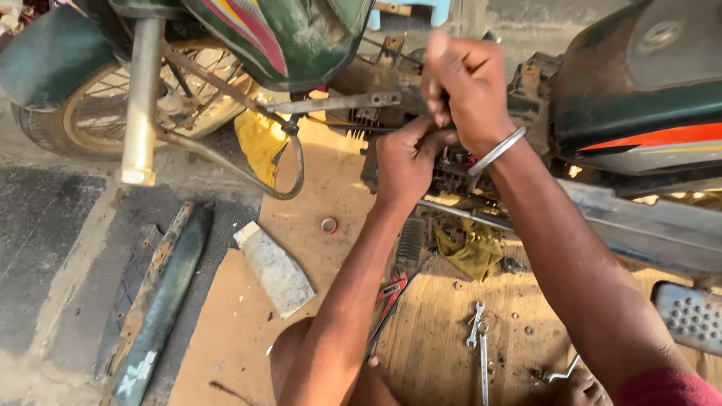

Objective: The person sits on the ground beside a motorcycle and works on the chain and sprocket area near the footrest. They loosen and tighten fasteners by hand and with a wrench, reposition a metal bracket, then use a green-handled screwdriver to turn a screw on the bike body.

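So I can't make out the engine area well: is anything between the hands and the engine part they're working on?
Nothing visible. The left hand and right hand are already pressed together on the motorcycle engine; their fingers hide the exact contact spot.

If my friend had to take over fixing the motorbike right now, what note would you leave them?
Left hand: closed against the engine area of the motorcycle; what it grips is hidden.
Right hand: closed just above the left one, metal bangle on the wrist; any tool is hidden.
On the wooden board: red-handled pliers, spanners, yellow rag, small loose bolts.
Done: the engine area is exposed; a green panel lies on the ground.
Left: cannot tell how far the work has got.
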